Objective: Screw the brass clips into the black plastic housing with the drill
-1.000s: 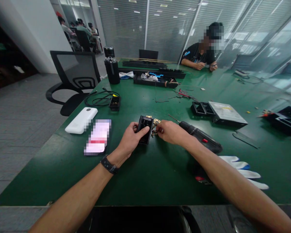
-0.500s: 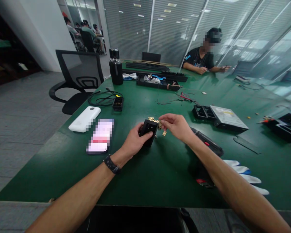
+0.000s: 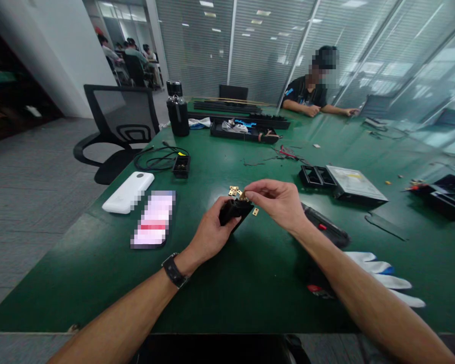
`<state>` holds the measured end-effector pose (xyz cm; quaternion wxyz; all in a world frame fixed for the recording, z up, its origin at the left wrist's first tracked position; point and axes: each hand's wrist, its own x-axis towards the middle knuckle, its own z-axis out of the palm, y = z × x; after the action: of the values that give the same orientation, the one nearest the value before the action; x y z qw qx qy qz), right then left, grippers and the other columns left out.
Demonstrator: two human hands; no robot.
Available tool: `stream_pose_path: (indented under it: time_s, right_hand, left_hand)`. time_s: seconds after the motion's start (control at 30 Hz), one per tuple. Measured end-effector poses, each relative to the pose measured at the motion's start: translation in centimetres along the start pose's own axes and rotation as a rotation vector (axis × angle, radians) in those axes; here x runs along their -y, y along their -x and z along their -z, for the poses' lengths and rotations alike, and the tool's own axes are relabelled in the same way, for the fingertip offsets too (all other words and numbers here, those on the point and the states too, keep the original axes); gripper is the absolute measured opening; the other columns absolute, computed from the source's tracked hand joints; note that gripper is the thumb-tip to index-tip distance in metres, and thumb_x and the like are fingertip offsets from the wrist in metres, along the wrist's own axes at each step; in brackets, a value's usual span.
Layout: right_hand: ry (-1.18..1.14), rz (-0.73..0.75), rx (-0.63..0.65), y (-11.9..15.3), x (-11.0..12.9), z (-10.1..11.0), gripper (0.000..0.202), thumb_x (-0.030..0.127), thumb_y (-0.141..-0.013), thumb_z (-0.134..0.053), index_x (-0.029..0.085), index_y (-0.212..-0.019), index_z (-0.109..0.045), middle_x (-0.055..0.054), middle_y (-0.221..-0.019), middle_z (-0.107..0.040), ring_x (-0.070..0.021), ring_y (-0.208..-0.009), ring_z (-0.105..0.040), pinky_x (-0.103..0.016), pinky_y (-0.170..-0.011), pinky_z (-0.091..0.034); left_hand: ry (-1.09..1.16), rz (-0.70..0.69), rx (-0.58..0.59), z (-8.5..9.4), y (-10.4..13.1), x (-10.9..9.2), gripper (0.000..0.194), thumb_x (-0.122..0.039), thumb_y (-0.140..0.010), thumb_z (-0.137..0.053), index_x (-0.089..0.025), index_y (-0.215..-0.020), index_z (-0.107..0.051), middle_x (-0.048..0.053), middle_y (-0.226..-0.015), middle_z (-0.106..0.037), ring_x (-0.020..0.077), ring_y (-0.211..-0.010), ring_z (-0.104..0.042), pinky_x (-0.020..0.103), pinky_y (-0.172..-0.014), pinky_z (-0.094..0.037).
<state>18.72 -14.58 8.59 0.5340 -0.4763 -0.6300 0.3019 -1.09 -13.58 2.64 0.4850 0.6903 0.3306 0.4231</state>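
Note:
My left hand [image 3: 208, 230] is wrapped round a small black plastic housing [image 3: 235, 210], held tilted just above the table. Its thumb presses on the near side. At the housing's upper edge, my right hand [image 3: 282, 202] pinches a small brass piece [image 3: 243, 196], partly covered by the fingertips. Just behind the housing lie several small flat brass plates [image 3: 233, 190] with holes. One more brass plate [image 3: 255, 212] lies alone to the right, below my right fingers. The inside of the housing is mostly hidden.
Left of my hands are a phone [image 3: 153, 220], a white power bank [image 3: 128, 192] and a small black box [image 3: 181, 166] beside a cable. On the right lie a dark power tool [image 3: 328, 227], white gloves [image 3: 375, 265] and black trays [image 3: 316, 176]. Another person [image 3: 307, 96] sits across the table.
The black housing has tipped, so its slotted face no longer shows. My right hand has moved from beside the housing to its top edge with the brass piece. The view has shifted slightly.

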Motion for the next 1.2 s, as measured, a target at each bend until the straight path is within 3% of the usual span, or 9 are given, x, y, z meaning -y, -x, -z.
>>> stream_pose_path:
  time_s: [0.17,0.43,0.57,0.67,0.73,0.87,0.97,1.07,1.2]
  right_hand:
    - [0.093,0.037,-0.008,0.0,-0.2,-0.1,0.017,0.034,-0.085,-0.082,0.019,-0.091,-0.084,-0.004,-0.085,-0.083,-0.0155,-0.07,-0.072,-0.03,-0.068,-0.056]
    - [0.218,0.098,0.091,0.2,-0.2,0.2,0.014,0.03,-0.093,-0.075,0.019,-0.091,-0.083,-0.003,-0.087,-0.082,-0.0158,-0.078,-0.072,-0.028,-0.073,-0.054]
    - [0.276,0.141,0.159,0.1,0.1,0.4,0.028,0.037,-0.102,-0.066,0.018,-0.087,-0.081,-0.003,-0.089,-0.079,-0.0159,-0.081,-0.069,-0.028,-0.074,-0.051]
    - [0.419,0.042,0.138,-0.3,-0.4,0.9,0.04,0.042,-0.11,-0.051,0.017,-0.1,-0.08,-0.006,-0.095,-0.08,-0.0176,-0.084,-0.071,-0.029,-0.074,-0.053]
    - [0.635,-0.074,0.123,-0.7,-1.2,1.6,0.038,0.035,-0.111,-0.045,0.015,-0.112,-0.077,-0.009,-0.102,-0.081,-0.0181,-0.087,-0.073,-0.029,-0.077,-0.055]
    - [0.908,-0.23,0.209,-0.9,-3.1,3.1,0.02,0.017,-0.096,-0.064,0.014,-0.107,-0.08,-0.013,-0.101,-0.082,-0.0249,-0.091,-0.075,-0.034,-0.082,-0.054]
    - [1.012,-0.3,0.334,-0.7,-3.9,3.4,0.018,0.023,-0.088,-0.078,0.016,-0.105,-0.083,-0.014,-0.098,-0.083,-0.0302,-0.091,-0.076,-0.037,-0.081,-0.054]
    - [1.076,-0.328,0.413,-0.7,-4.0,3.1,0.022,0.031,-0.09,-0.081,0.017,-0.106,-0.084,-0.015,-0.103,-0.083,-0.032,-0.097,-0.077,-0.037,-0.082,-0.054]
    - [1.101,-0.348,0.458,-1.1,-3.9,2.6,0.018,0.028,-0.093,-0.077,0.019,-0.106,-0.084,-0.012,-0.105,-0.083,-0.0277,-0.097,-0.077,-0.033,-0.082,-0.053]
  left_hand:
    - [0.027,0.022,0.017,-0.2,0.0,0.1,0.032,-0.029,-0.096,-0.072,-0.023,-0.126,-0.062,0.006,-0.121,-0.073,0.0234,-0.114,-0.068,0.042,-0.104,-0.05]
    - [0.162,0.09,0.037,-0.3,0.0,-0.3,0.038,-0.027,-0.091,-0.076,-0.023,-0.127,-0.062,0.005,-0.116,-0.073,0.0228,-0.112,-0.067,0.043,-0.106,-0.051]
    - [0.245,0.156,0.05,-0.3,0.0,-0.6,0.039,-0.028,-0.09,-0.078,-0.023,-0.126,-0.064,0.006,-0.117,-0.074,0.0241,-0.113,-0.069,0.043,-0.103,-0.053]
    - [0.307,0.202,0.054,-0.3,-0.1,-0.7,0.043,-0.029,-0.089,-0.079,-0.023,-0.129,-0.064,0.007,-0.119,-0.075,0.0244,-0.111,-0.07,0.042,-0.1,-0.055]
    - [0.333,0.224,0.04,-0.2,-0.1,-0.7,0.046,-0.028,-0.088,-0.08,-0.023,-0.13,-0.063,0.008,-0.12,-0.075,0.0238,-0.11,-0.071,0.041,-0.098,-0.056]
    - [0.365,0.233,-0.019,0.1,-0.3,-0.3,0.052,-0.023,-0.084,-0.081,-0.024,-0.132,-0.061,0.007,-0.121,-0.074,0.0222,-0.108,-0.072,0.038,-0.095,-0.057]
    - [0.359,0.231,-0.077,0.3,-0.6,-0.1,0.051,-0.018,-0.081,-0.079,-0.023,-0.128,-0.063,0.006,-0.115,-0.075,0.0208,-0.104,-0.071,0.036,-0.092,-0.058]
    - [0.353,0.225,-0.109,0.3,-0.8,-0.1,0.048,-0.016,-0.079,-0.078,-0.022,-0.124,-0.065,0.005,-0.111,-0.075,0.0207,-0.104,-0.071,0.035,-0.091,-0.058]
    - [0.366,0.237,-0.115,0.2,-0.8,-0.2,0.047,-0.016,-0.078,-0.079,-0.021,-0.123,-0.066,0.005,-0.11,-0.075,0.0206,-0.101,-0.072,0.036,-0.089,-0.059]
